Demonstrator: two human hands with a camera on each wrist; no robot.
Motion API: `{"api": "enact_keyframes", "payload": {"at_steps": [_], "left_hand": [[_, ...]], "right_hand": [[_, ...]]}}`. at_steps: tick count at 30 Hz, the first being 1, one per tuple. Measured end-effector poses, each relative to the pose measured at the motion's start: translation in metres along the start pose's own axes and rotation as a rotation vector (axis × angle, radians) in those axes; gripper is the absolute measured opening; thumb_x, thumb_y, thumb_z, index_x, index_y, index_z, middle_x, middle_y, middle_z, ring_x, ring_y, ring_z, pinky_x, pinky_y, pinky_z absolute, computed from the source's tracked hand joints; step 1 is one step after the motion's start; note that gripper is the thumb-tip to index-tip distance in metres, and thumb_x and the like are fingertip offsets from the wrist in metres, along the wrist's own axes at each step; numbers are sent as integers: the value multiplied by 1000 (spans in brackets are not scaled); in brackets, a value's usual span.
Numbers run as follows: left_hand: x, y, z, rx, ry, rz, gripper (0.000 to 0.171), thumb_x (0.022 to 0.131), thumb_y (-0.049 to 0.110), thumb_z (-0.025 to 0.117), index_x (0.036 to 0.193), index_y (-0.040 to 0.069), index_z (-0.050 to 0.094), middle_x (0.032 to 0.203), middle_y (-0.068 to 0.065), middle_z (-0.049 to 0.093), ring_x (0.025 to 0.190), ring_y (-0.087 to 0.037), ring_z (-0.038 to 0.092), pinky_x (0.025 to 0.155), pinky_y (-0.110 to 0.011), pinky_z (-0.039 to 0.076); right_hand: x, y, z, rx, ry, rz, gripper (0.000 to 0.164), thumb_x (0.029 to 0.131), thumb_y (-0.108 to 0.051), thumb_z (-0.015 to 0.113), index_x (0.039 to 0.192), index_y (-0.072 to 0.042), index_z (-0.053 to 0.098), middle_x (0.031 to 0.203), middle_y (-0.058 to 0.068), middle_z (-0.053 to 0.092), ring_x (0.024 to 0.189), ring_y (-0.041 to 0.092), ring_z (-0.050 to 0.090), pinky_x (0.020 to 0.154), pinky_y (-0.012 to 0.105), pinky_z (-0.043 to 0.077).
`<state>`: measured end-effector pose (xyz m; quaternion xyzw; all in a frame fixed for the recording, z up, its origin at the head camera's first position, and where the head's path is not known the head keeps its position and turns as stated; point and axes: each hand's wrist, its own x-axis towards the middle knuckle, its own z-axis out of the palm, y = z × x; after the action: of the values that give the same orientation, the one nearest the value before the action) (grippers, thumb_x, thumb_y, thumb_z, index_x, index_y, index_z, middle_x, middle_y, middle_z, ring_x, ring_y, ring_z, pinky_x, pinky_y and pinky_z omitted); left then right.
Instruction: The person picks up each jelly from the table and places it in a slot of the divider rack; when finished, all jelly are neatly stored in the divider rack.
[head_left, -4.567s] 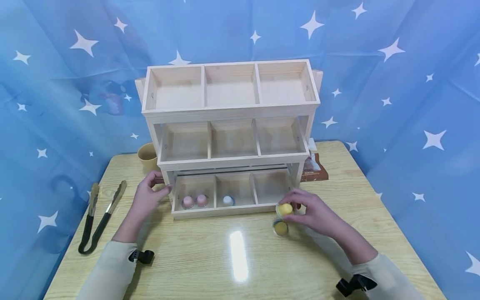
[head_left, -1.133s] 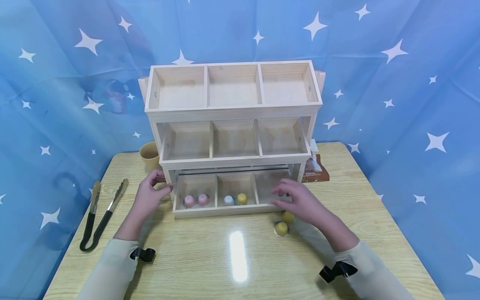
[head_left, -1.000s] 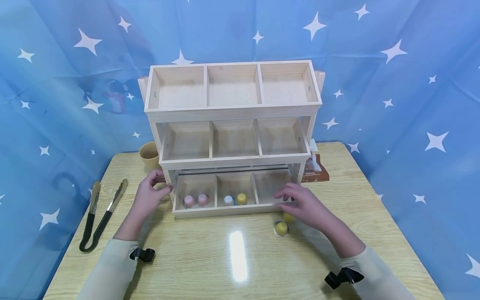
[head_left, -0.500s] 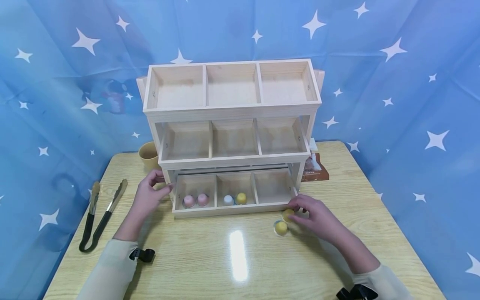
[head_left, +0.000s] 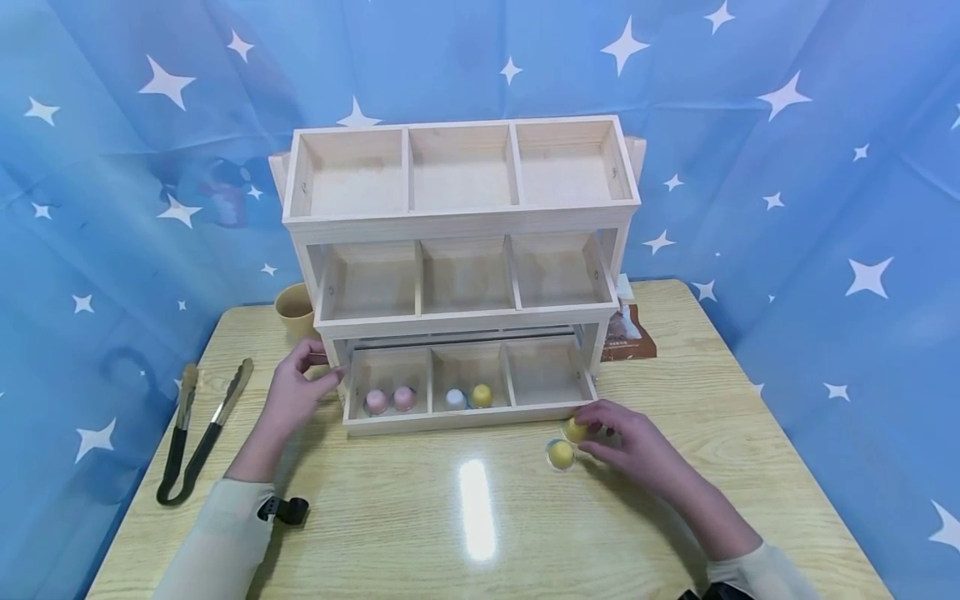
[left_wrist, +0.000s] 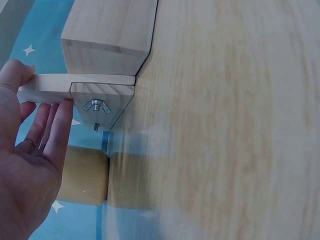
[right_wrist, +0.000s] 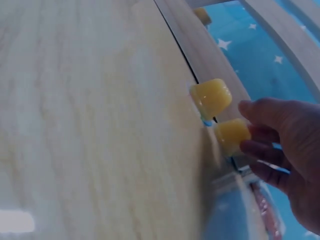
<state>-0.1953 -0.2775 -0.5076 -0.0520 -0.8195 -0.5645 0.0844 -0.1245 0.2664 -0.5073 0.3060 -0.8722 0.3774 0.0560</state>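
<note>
My left hand (head_left: pixel 295 390) grips the left side of a three-tier wooden shelf (head_left: pixel 465 225). In the left wrist view, its thumb and fingers (left_wrist: pixel 61 122) are on opposite sides of a wooden bar (left_wrist: pixel 47 85) near a wing nut. My right hand (head_left: pixel 630 442) is at two yellow jelly cups on the table by the shelf's front right corner. Its parted thumb and fingers (right_wrist: pixel 260 150) lie around the farther jelly cup (right_wrist: pixel 232 136); the thumb tip stands apart from it. The nearer jelly cup (head_left: pixel 561 454) sits beside it. Both appear upside down, rims on the table.
In the bottom tier, two pink jelly cups (head_left: pixel 390 401) stand left; a white one (head_left: pixel 455 399) and a yellow one (head_left: pixel 482 395) stand in the middle. Black-handled tongs (head_left: pixel 198 433) lie left. A tan cup (head_left: pixel 295 310) and a brown packet (head_left: pixel 628 335) stand behind.
A yellow jelly cup has gone from my right hand into the middle bottom compartment. The right hand has drawn back to the yellow cups on the table. My left hand stays on the shelf.
</note>
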Motion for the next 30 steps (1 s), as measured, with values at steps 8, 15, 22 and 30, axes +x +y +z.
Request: {"api": "enact_keyframes", "payload": {"at_steps": [8, 15, 22, 30], "left_hand": [[0, 0, 0, 4, 0, 2, 34, 100, 5, 80, 129, -3, 65, 126, -24, 70, 108, -8, 64, 110, -63, 43], [-2, 2, -2, 10, -2, -10, 34, 101, 8, 81, 130, -1, 65, 126, -20, 70, 110, -8, 64, 108, -59, 44], [-2, 1, -2, 11, -3, -14, 35, 101, 8, 80, 130, -1, 65, 126, -20, 70, 110, -9, 64, 106, -55, 46], [-1, 1, 0, 7, -1, -4, 35, 100, 7, 81, 130, -2, 65, 126, -22, 71, 109, -8, 65, 109, -60, 45]], "right_hand": [[-5, 1, 7, 49, -39, 55, 37, 85, 4, 92, 115, -11, 76, 121, 1, 68, 91, 14, 65, 78, 28, 58], [-6, 3, 9, 57, -116, 104, 37, 90, -1, 90, 118, -18, 73, 122, -2, 65, 89, 13, 61, 75, 28, 55], [-6, 3, 8, 61, -193, 132, 35, 92, -1, 88, 118, -17, 72, 117, -1, 63, 91, 12, 60, 75, 29, 55], [-5, 2, 5, 36, -177, 119, 33, 91, -2, 90, 116, -16, 75, 111, -4, 64, 86, 9, 59, 72, 27, 53]]}}
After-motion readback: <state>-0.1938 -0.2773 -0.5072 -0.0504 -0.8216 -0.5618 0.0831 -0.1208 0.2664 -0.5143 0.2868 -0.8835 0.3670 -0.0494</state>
